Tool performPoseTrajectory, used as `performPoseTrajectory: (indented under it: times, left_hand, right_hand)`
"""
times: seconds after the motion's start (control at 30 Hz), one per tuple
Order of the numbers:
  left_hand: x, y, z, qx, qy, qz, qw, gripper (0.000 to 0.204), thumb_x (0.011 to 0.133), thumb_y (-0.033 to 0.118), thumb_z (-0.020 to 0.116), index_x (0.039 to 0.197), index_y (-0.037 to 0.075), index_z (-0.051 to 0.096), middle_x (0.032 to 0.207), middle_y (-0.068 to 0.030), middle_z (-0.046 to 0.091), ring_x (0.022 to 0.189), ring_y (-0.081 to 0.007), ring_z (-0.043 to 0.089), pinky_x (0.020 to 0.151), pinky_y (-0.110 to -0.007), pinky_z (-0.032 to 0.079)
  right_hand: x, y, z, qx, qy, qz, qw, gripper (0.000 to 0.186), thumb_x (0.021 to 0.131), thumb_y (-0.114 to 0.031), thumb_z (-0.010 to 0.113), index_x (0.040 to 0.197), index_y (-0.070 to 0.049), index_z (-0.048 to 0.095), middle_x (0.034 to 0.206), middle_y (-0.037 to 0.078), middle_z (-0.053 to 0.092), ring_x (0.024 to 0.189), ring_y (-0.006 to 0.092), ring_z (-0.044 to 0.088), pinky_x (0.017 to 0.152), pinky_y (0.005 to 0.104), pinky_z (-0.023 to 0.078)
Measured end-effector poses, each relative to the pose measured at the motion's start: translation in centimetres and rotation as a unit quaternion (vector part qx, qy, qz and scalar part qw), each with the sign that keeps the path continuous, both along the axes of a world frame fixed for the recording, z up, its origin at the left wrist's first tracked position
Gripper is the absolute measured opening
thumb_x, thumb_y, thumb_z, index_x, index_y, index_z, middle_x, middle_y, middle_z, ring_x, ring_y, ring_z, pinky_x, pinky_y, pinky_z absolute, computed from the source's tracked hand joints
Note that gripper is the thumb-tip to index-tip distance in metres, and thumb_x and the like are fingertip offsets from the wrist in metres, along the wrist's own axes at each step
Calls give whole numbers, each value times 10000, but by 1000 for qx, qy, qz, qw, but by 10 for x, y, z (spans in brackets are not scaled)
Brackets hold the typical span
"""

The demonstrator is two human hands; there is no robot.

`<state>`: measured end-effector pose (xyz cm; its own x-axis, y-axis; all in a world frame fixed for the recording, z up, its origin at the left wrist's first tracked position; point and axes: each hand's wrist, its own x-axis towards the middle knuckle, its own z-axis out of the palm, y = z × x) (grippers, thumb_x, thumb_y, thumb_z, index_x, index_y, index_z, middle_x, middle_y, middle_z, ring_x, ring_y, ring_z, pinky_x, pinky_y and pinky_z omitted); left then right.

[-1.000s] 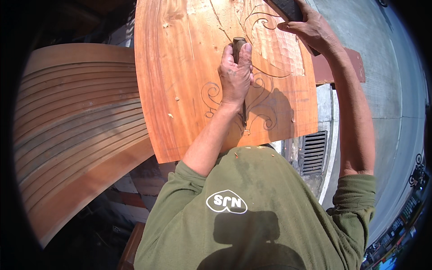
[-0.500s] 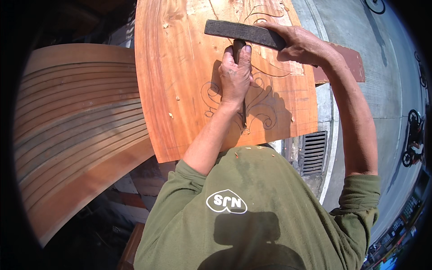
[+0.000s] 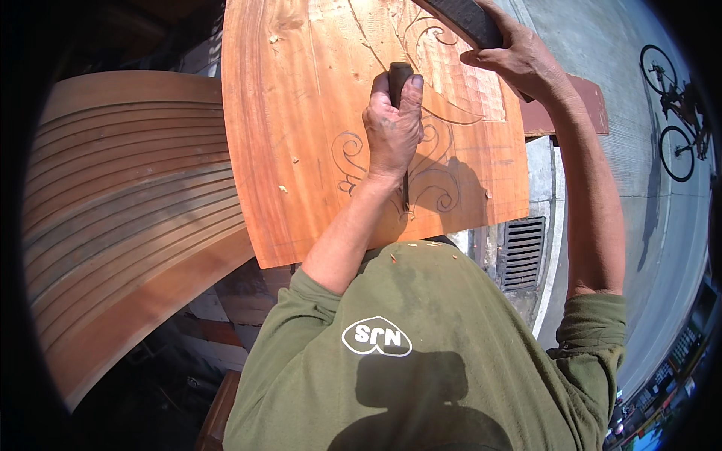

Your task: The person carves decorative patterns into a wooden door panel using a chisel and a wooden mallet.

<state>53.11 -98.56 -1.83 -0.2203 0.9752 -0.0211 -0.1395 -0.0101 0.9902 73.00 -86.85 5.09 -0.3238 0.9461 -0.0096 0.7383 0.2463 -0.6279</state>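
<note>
My left hand [image 3: 393, 131] is wrapped round a wood chisel [image 3: 400, 84], its dark handle end standing out above my fist. The blade points toward me, its tip on the drawn scroll pattern [image 3: 438, 189] near the board's close edge. Under it lies an orange-brown wooden board [image 3: 282, 150], with carved curves and gouged relief at its far right. My right hand [image 3: 523, 64] grips a dark, blocky mallet [image 3: 470, 21], raised up and to the right, apart from the chisel. The far end of the mallet is cut off by the picture's upper edge.
Left of the board stands a stack of curved, grooved wooden panels [image 3: 135, 165]. A reddish-brown plank [image 3: 575, 105] sticks out at the right. Below it is a drain grate [image 3: 523, 254] beside the concrete road [image 3: 602, 45]. Small wood chips [image 3: 283, 189] lie on the board. A bicycle [image 3: 677, 120] is at far right.
My right hand has lifted the mallet away from the chisel's end, up and to the right. My left hand keeps the chisel nearly in place. A bicycle has come into view on the road.
</note>
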Motion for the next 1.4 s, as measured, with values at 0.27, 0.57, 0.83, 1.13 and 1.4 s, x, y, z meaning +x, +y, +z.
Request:
performPoseTrajectory:
  times: [0.27,0.57,0.83,1.13,1.4]
  left_hand:
    - [1,-3,2,-31,14,5,999,376,1088,444,663,1082,79,573,681,23,529,482,-53,498,432,-220,415]
    - [2,-9,7,14,20,11,1000,383,1097,455,642,1079,78,577,651,25,535,452,-59,504,412,-224,395]
    - [-46,-85,79,-13,-81,-24,996,429,1096,415,657,1297,36,639,708,0,576,484,-39,517,433,-193,427]
    - [-64,-209,5,-106,512,-226,822,790,916,341,857,1601,140,516,918,-221,769,810,-409,761,748,-445,598]
    - [-30,-215,19,-107,438,-290,844,652,918,344,847,1410,91,501,1023,-172,759,832,-411,748,735,-479,585]
  right_hand:
    - [4,-7,-13,38,36,80,995,887,775,-74,865,1559,-349,555,1094,123,803,968,246,791,847,402,668]
    - [-8,-45,5,-5,27,62,998,932,769,-15,786,1593,-353,514,1077,132,779,907,256,759,858,431,653]
    - [36,-132,-46,-68,245,-73,965,886,803,-131,910,1597,-169,518,1293,94,737,1163,175,698,1054,366,561]
    - [27,-249,-135,194,239,-243,920,910,852,-47,847,1621,-26,361,1344,153,664,1196,280,675,1048,400,531]
    - [38,-267,-141,0,278,-298,913,619,833,-50,876,1357,-45,546,1023,93,696,874,188,708,801,359,578]
